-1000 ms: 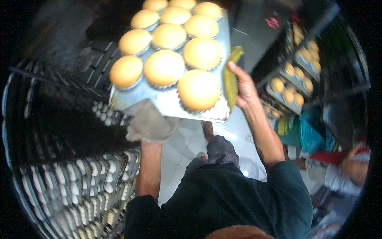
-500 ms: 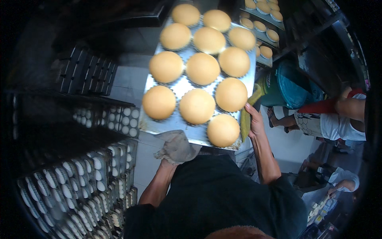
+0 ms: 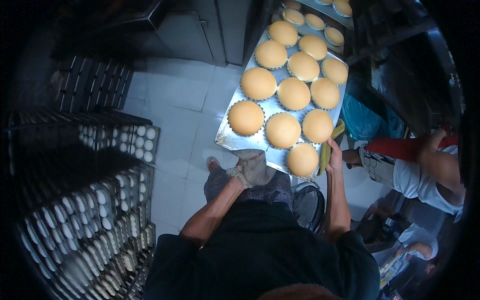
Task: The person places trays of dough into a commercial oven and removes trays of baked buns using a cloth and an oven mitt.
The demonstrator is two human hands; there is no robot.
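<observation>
A metal baking tray (image 3: 226,140) is held out in front of me, turned toward the upper right. Several round golden buns (image 3: 293,93) in fluted paper or metal cups sit on it in rows. My left hand (image 3: 239,176) grips the tray's near left edge through a grey cloth (image 3: 257,167), which hides most of its fingers. At the near right corner my right hand (image 3: 335,156) is closed on the edge, with a yellow-green cloth (image 3: 326,159) between palm and metal.
Beyond the tray, a rack holds more trays of golden buns (image 3: 315,21). Racks of pale rounds (image 3: 139,142) line the left side. A teal bin (image 3: 362,115) stands at right; beside it are a person in white and red (image 3: 417,167) and another person (image 3: 412,242) lower down.
The tray has swung right, its far end now close to the rack of buns. Both my hands have moved right with it, still holding. More floor shows on the left.
</observation>
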